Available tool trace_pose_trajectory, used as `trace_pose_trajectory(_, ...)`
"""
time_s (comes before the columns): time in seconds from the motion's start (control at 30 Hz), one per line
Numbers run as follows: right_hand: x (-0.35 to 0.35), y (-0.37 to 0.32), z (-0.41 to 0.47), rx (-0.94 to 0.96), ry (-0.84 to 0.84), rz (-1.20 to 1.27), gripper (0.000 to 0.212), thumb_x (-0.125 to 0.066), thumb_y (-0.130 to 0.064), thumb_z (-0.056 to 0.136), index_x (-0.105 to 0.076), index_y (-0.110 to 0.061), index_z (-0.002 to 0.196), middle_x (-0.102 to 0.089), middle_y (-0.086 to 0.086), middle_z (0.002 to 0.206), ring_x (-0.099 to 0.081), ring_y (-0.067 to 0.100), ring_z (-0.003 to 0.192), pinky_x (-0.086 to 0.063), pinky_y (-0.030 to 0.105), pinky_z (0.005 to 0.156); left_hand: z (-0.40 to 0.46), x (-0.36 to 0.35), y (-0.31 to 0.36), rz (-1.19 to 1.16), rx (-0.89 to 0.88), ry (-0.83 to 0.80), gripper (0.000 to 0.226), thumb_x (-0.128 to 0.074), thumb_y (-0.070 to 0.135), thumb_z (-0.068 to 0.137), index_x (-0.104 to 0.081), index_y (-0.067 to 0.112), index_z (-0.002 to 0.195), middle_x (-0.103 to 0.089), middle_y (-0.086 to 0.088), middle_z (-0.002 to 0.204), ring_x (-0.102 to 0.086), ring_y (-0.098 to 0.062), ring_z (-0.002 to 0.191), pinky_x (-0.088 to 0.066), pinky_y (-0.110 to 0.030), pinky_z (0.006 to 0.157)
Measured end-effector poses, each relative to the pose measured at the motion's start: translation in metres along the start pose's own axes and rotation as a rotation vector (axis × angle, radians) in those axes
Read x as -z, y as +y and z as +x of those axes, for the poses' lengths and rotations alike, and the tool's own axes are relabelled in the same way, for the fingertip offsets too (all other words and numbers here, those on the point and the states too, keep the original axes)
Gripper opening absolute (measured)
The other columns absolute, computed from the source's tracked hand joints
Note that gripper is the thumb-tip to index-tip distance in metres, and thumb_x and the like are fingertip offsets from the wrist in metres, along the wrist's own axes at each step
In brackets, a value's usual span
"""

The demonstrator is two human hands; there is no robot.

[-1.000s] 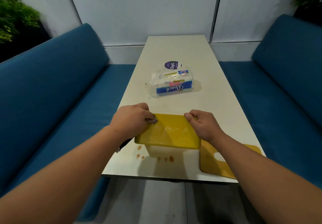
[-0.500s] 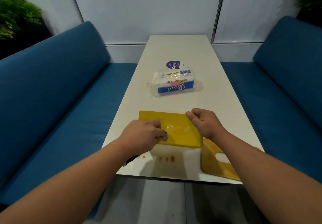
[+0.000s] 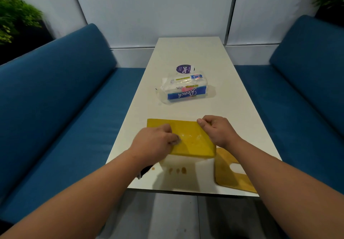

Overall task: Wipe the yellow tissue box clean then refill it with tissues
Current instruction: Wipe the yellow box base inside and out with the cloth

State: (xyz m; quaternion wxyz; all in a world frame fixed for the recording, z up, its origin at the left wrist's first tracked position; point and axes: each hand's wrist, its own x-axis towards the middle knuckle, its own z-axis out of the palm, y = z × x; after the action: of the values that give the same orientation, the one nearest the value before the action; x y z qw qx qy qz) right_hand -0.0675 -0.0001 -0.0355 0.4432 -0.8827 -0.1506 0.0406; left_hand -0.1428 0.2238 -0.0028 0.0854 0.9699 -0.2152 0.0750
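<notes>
On the near end of the long white table [image 3: 188,52], seen from the head camera, the yellow tissue box [image 3: 193,142] lay with a broad flat face turned up, tilted slightly and wet-looking in the middle. The person's left hand [image 3: 154,143] sat on that face with its fingers curled round something small and pale, probably a wiping cloth or wad, though too little of it showed for me to be sure. The right hand [image 3: 217,130] pinched the box's far right corner between thumb and bent fingers, steadying it.

Just beside the box, under the right forearm, a flat yellow lid [image 3: 234,179] with a slot cut in it rested at the table's near right corner. A few brown spots [image 3: 177,170] marked the tabletop in front of the box. Well apart, further up the table, a sealed pack of tissues [image 3: 184,89] lay with a round purple sticker [image 3: 184,69] just behind it. Blue benches [image 3: 55,99] ran along both sides.

I judged the wiping step to be in hand, with refilling not yet begun. The next move would call for finishing this face, turning the box to its other sides, then opening the pack.
</notes>
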Motion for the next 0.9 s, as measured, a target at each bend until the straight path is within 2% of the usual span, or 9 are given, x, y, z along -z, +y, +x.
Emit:
trace_pose_trajectory(0.07, 0.0, 0.0, 0.0, -0.001, 0.001, -0.007, 0.027, -0.047, -0.043, 0.097, -0.057, -0.033, 0.075, -0.054, -0.017, 0.075, -0.051, 0.008, 0.078, -0.039, 0.025, 0.067, -0.001, -0.002, 0.007, 0.0, -0.078, -0.059, 0.027, -0.048, 0.038, 0.097, -0.068, 0.035, 0.116, -0.059, 0.005, 0.102, -0.061, -0.024, 0.08, -0.048, -0.032, 0.061)
trace_pose_trajectory(0.2, 0.001, 0.002, 0.001, 0.006, 0.002, 0.006, 0.028, -0.047, -0.042, 0.098, -0.058, -0.032, 0.074, -0.056, -0.015, 0.075, -0.053, 0.012, 0.079, -0.039, 0.026, 0.067, 0.017, 0.005, -0.011, 0.045, 0.125, 0.05, 0.032, -0.039, 0.041, 0.1, -0.063, 0.039, 0.122, -0.055, 0.008, 0.113, -0.061, -0.021, 0.09, -0.05, -0.032, 0.072)
trace_pose_trajectory(0.37, 0.0, 0.003, 0.002, 0.012, 0.008, 0.003, 0.027, -0.047, -0.042, 0.097, -0.062, -0.027, 0.081, -0.057, -0.014, 0.077, -0.055, 0.015, 0.082, -0.041, 0.027, 0.07, 0.002, -0.004, 0.008, 0.033, -0.161, -0.041, 0.027, -0.049, 0.035, 0.094, -0.07, 0.034, 0.111, -0.06, 0.004, 0.095, -0.062, -0.024, 0.07, -0.05, -0.032, 0.054)
trace_pose_trajectory(0.5, 0.0, 0.003, 0.002, 0.009, 0.019, 0.016, 0.028, -0.047, -0.041, 0.098, -0.062, -0.026, 0.08, -0.057, -0.014, 0.076, -0.054, 0.011, 0.08, -0.041, 0.027, 0.069, 0.019, -0.001, -0.008, -0.005, 0.146, 0.084, 0.03, -0.041, 0.043, 0.099, -0.063, 0.041, 0.12, -0.056, 0.008, 0.11, -0.061, -0.021, 0.088, -0.05, -0.033, 0.071)
trace_pose_trajectory(0.53, 0.0, 0.003, 0.002, 0.01, 0.017, 0.014, 0.028, -0.047, -0.042, 0.098, -0.063, -0.026, 0.081, -0.057, -0.014, 0.077, -0.054, 0.011, 0.08, -0.042, 0.027, 0.07, 0.018, -0.003, -0.005, 0.003, 0.142, 0.094, 0.031, -0.041, 0.041, 0.099, -0.063, 0.041, 0.121, -0.056, 0.008, 0.11, -0.061, -0.021, 0.089, -0.05, -0.033, 0.071)
trace_pose_trajectory(0.67, 0.0, 0.003, 0.002, 0.009, 0.002, -0.002, 0.03, -0.048, -0.043, 0.097, -0.066, -0.022, 0.087, -0.06, -0.01, 0.081, -0.057, 0.015, 0.084, -0.047, 0.029, 0.072, 0.008, -0.01, 0.016, 0.006, -0.136, -0.006, 0.029, -0.047, 0.036, 0.093, -0.07, 0.036, 0.11, -0.06, 0.004, 0.093, -0.062, -0.025, 0.07, -0.05, -0.035, 0.053)
trace_pose_trajectory(0.8, 0.0, 0.002, 0.001, 0.009, 0.007, 0.014, 0.029, -0.047, -0.041, 0.097, -0.065, -0.021, 0.086, -0.058, -0.013, 0.078, -0.055, 0.012, 0.08, -0.043, 0.025, 0.067, 0.024, -0.002, 0.003, 0.019, 0.136, 0.055, 0.033, -0.037, 0.043, 0.1, -0.06, 0.042, 0.123, -0.055, 0.008, 0.112, -0.06, -0.021, 0.091, -0.052, -0.034, 0.073)
trace_pose_trajectory(0.83, -0.001, 0.002, 0.001, 0.007, 0.006, 0.011, 0.028, -0.047, -0.041, 0.098, -0.064, -0.023, 0.085, -0.057, -0.014, 0.077, -0.054, 0.01, 0.079, -0.041, 0.024, 0.065, 0.024, -0.004, 0.006, 0.043, 0.117, 0.045, 0.033, -0.037, 0.041, 0.1, -0.059, 0.042, 0.125, -0.054, 0.007, 0.112, -0.06, -0.021, 0.09, -0.052, -0.036, 0.073)
trace_pose_trajectory(0.9, -0.001, 0.002, 0.0, 0.023, 0.015, -0.005, 0.029, -0.048, -0.041, 0.097, -0.062, -0.025, 0.078, -0.057, -0.012, 0.072, -0.053, 0.008, 0.074, -0.039, 0.024, 0.063, 0.018, -0.01, 0.025, 0.026, -0.06, -0.019, 0.031, -0.042, 0.037, 0.098, -0.061, 0.04, 0.122, -0.056, 0.005, 0.104, -0.061, -0.024, 0.081, -0.053, -0.038, 0.064)
